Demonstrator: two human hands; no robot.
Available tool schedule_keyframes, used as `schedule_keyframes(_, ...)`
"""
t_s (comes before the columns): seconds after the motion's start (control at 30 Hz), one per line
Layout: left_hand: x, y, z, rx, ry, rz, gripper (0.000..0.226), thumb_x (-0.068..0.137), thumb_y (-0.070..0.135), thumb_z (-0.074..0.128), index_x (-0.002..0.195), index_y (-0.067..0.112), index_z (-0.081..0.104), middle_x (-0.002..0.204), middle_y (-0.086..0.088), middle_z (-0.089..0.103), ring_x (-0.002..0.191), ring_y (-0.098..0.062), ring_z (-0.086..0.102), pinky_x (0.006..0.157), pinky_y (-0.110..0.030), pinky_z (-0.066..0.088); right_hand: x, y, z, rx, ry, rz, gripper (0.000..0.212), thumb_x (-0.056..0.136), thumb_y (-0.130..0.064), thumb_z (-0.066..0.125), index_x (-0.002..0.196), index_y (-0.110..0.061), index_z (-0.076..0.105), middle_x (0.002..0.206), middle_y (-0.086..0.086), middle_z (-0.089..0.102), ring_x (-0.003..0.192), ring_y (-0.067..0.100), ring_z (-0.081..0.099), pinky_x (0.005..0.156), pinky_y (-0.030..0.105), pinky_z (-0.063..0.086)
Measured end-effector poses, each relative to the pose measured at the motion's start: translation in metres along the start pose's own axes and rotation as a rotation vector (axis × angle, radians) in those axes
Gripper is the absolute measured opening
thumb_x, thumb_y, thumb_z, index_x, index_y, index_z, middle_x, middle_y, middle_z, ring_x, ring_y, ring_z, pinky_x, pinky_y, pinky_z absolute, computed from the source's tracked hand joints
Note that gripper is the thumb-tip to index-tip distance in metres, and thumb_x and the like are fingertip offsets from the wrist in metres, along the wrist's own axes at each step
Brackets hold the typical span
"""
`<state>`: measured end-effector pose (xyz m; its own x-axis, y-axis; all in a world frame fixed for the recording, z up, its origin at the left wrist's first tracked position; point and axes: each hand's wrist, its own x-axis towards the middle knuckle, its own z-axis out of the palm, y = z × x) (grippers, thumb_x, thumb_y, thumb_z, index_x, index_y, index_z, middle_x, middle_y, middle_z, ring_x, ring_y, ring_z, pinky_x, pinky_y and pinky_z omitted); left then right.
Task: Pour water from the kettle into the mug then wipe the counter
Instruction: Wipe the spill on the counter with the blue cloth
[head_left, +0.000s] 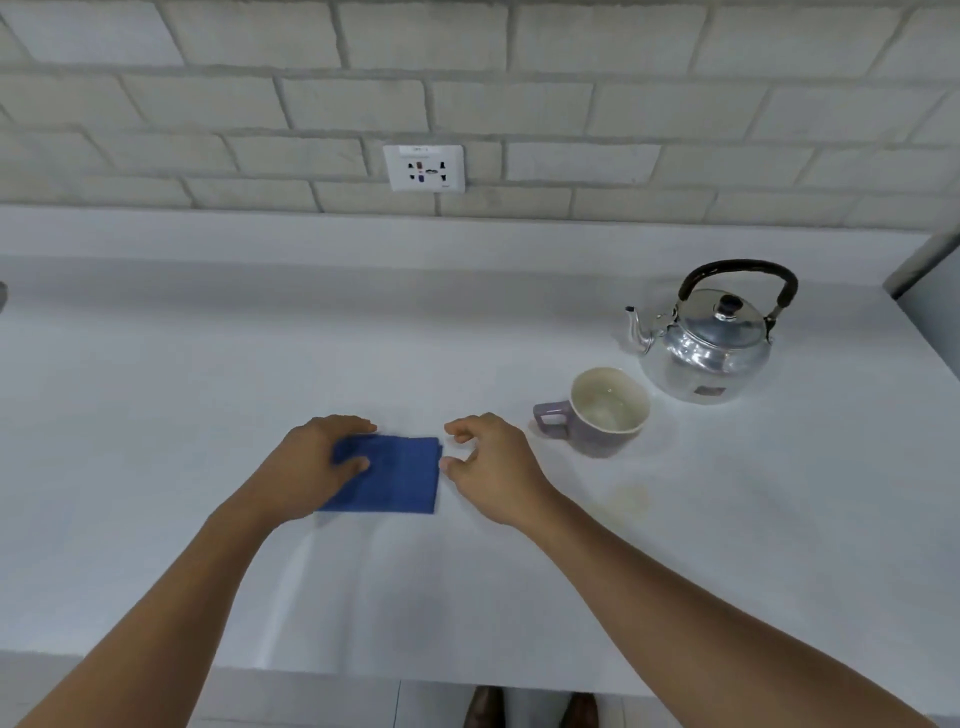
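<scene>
A folded blue cloth (400, 475) lies flat on the white counter (208, 395) in front of me. My left hand (311, 462) rests on the cloth's left part, thumb pressed on top of it. My right hand (491, 462) hovers at the cloth's right edge, fingers apart and holding nothing. To the right stands a purple mug (602, 413) with a cream inside, handle pointing left, with water in it. Behind the mug sits a shiny metal kettle (711, 348) with a black handle, spout pointing left.
A brick-pattern wall with a white socket plate (424, 168) runs along the back of the counter. A faint ring stain (628, 500) marks the counter right of my right hand. The counter's front edge is near my elbows, shoes visible below. A grey panel (930, 291) stands at far right.
</scene>
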<state>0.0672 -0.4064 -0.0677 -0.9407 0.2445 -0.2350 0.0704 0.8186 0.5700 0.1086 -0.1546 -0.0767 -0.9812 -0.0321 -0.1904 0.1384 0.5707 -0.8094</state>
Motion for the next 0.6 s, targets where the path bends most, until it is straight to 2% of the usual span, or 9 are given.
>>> schedule_keyframes(0.07,-0.002,-0.012,0.0,0.031,-0.009,0.021,0.05,0.093,0.011,0.068,0.141,0.022,0.06,0.146,0.002,0.061,0.128,-0.018,0.057,0.104,-0.027,0.039,0.004,0.001,0.015,-0.04,-0.018,0.012,0.051,0.092,-0.027,0.068,0.141,-0.018,0.055,0.14,-0.003,0.052,0.117,0.012,0.056,0.083,0.006,0.033)
schedule_keyframes(0.13,-0.004,-0.022,-0.001,0.085,-0.02,0.033,0.056,0.094,0.011,0.067,0.147,0.019,0.054,0.153,0.0,0.055,0.139,-0.024,0.05,0.114,-0.035,0.039,0.006,0.001,0.027,-0.071,-0.028,0.012,0.058,0.095,-0.028,0.064,0.149,-0.016,0.046,0.149,-0.003,0.045,0.13,0.016,0.051,0.094,0.014,0.035)
schedule_keyframes(0.27,-0.007,-0.034,0.0,0.175,-0.019,0.022,0.059,0.096,0.013,0.065,0.152,0.017,0.048,0.158,-0.003,0.048,0.146,-0.029,0.039,0.12,-0.047,0.034,0.011,-0.004,0.044,-0.185,-0.022,-0.011,0.063,0.099,-0.031,0.059,0.155,-0.013,0.035,0.151,0.002,0.042,0.134,0.023,0.047,0.109,0.031,0.04)
schedule_keyframes(0.37,-0.008,-0.038,0.002,0.203,0.003,0.034,0.052,0.1,0.007,0.054,0.152,0.013,0.048,0.154,-0.007,0.052,0.142,-0.033,0.042,0.117,-0.049,0.037,0.013,-0.008,0.052,-0.245,-0.019,0.01,0.064,0.1,-0.031,0.059,0.154,-0.011,0.034,0.146,0.005,0.043,0.128,0.026,0.05,0.104,0.036,0.046)
schedule_keyframes(0.47,-0.007,-0.04,0.003,0.235,0.018,0.023,0.046,0.103,0.011,0.044,0.149,0.011,0.052,0.144,-0.01,0.058,0.129,-0.035,0.049,0.109,-0.049,0.043,0.015,-0.007,0.057,-0.229,-0.014,0.036,0.05,0.1,-0.027,0.06,0.145,-0.01,0.047,0.136,0.006,0.05,0.117,0.025,0.056,0.096,0.033,0.049)
schedule_keyframes(0.53,-0.007,-0.04,0.004,0.284,0.011,0.02,0.05,0.101,0.024,0.035,0.144,0.013,0.058,0.132,-0.009,0.061,0.118,-0.034,0.051,0.101,-0.049,0.047,0.016,-0.005,0.058,-0.216,-0.005,0.043,0.032,0.098,-0.024,0.061,0.126,-0.008,0.061,0.119,0.006,0.058,0.102,0.025,0.06,0.086,0.033,0.051)
schedule_keyframes(0.6,-0.006,-0.04,0.004,0.272,0.027,0.036,0.043,0.099,0.023,0.041,0.131,0.013,0.067,0.12,-0.009,0.061,0.109,-0.032,0.051,0.094,-0.047,0.049,0.017,-0.004,0.058,-0.181,0.019,0.052,0.02,0.095,-0.022,0.064,0.106,-0.006,0.067,0.101,0.004,0.059,0.087,0.022,0.059,0.075,0.03,0.05)
